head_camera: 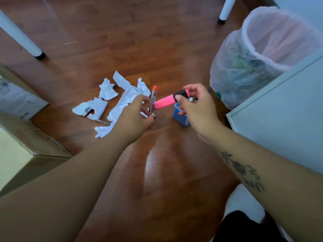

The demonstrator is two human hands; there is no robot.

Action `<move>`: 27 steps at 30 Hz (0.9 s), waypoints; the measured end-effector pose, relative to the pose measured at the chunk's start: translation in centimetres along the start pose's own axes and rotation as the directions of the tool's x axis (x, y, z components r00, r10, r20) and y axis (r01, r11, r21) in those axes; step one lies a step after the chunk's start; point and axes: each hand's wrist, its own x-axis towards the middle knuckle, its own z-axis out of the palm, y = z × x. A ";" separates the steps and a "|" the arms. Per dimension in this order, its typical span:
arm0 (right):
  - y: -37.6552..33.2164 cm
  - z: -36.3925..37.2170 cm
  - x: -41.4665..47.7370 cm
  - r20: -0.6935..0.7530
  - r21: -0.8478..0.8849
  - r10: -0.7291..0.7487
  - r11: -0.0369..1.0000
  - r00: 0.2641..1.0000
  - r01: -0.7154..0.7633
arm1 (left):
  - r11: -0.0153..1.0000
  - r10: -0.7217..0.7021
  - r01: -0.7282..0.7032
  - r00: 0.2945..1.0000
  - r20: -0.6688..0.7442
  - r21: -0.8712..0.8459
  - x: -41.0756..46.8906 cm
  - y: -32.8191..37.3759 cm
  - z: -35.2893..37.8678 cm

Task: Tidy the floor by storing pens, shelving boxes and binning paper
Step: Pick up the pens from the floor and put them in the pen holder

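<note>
Gripping a red-capped pen [153, 100] in my left hand [138, 116] and a pink highlighter [167, 100] in my right hand [197, 105], I see torn paper [108, 102], a blue pen cup [181, 116] and a lined bin [262, 55] nearby.

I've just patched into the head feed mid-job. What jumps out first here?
The pink highlighter at centre, held in the right hand just above a small blue pen cup on the floor. Beside it the left hand holds a pen with an orange cap upright. Torn white paper lies scattered on the wood floor behind the left hand, and a lined bin stands at upper right.
</note>
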 end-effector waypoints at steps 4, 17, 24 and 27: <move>0.1 -4.4 1.4 -0.147 -0.098 -0.080 0.993 0.986 0.066 | 0.986 0.130 -0.139 0.987 -0.093 -0.093 3.5 4.3 1.6; 3.4 -6.9 2.4 -0.074 -0.399 -0.190 0.905 0.979 0.146 | 0.992 0.112 -0.114 0.993 -0.046 -0.055 6.5 4.1 5.7; 2.4 -5.5 1.3 -0.029 -0.499 -0.396 0.801 0.918 0.330 | 0.999 0.051 -0.051 0.998 -0.045 -0.009 5.3 3.0 3.9; 1.5 -2.7 0.8 0.061 -0.503 -0.429 0.766 0.901 0.399 | 0.999 0.015 -0.013 0.998 -0.060 0.045 4.1 1.1 2.1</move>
